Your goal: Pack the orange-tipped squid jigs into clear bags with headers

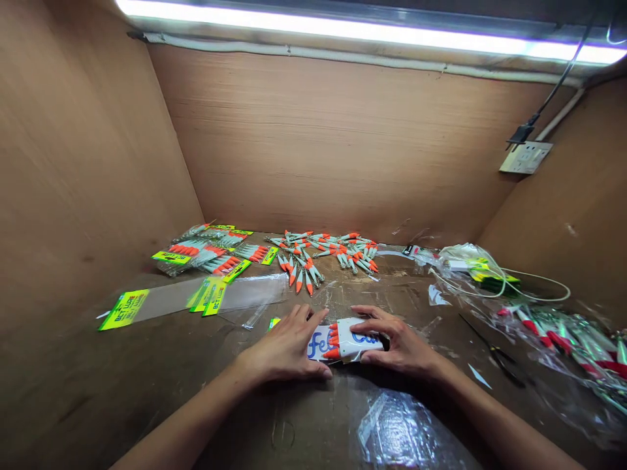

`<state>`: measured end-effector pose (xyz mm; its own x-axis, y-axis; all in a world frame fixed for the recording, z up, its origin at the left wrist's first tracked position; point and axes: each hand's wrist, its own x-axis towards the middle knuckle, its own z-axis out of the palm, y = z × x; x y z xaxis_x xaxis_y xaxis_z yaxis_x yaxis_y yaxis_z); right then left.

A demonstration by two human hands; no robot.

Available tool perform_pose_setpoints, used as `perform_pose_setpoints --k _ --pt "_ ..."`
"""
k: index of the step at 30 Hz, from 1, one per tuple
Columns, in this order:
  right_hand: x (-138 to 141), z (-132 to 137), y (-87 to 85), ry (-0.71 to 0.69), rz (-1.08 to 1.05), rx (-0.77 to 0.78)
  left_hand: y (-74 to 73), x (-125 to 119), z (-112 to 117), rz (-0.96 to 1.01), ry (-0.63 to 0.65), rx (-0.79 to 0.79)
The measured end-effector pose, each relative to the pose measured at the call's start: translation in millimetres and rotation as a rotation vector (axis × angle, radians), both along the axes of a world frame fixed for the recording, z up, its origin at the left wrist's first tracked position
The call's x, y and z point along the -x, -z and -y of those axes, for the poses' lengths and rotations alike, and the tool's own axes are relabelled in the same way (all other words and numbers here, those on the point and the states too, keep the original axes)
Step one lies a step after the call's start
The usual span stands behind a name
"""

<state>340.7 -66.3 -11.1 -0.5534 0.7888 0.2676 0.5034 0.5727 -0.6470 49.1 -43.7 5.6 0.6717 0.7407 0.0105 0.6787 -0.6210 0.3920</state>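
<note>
Tabletop open near left, lures blocking back; right side — pliers, cable

Head view: forward, downward across tabletop, fairly near; lower left perhaps blurred.

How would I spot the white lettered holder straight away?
Look down the wooden back wall to the brown tabletop. Near its middle, between the left hand and right hand, sits the white lettered holder. Unlike the loose lures behind it, it bears big blue script beside protruding orange tips.
</note>
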Motion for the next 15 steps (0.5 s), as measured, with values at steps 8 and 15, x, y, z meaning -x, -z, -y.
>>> perform_pose_setpoints --k 8,15 --pt "23 19 -5.3 0.011 -0.041 -0.146 18.4 -41 2 0.237 0.153 -0.047" --pt "33 35 -11.2 0.009 0.017 -0.247 23.1 -54 13 0.209 0.122 -0.105"
